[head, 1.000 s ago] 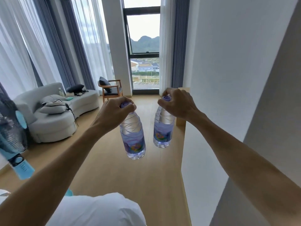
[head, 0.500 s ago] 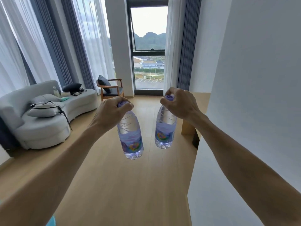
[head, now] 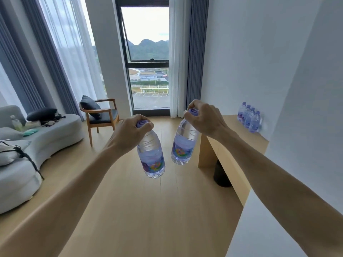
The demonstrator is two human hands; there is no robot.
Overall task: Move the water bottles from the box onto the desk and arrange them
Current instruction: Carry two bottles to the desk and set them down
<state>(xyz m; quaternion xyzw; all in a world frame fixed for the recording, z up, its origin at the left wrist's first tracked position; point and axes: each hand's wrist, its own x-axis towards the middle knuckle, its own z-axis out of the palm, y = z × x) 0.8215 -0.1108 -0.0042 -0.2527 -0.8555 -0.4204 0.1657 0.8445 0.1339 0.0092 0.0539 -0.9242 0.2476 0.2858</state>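
- purple-capped bottles hang by their necks: left hand (head: 130, 133) grips one bottle (head: 151, 156), right hand (head: 206, 118) the other bottle (head: 183, 145)
- desk (head: 232, 143) at two o'clock; we risk toppling the bottle row (head: 249, 118) there

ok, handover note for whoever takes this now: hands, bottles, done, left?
Left hand grips a bottle by the cap, hanging over the floor.
Right hand grips a second bottle the same way, tilted, near the desk end.
Done: four bottles in a row on the desk against the wall.
Left: set these two beside the row and line them up. The box is out of view, so any remaining count is unknown.
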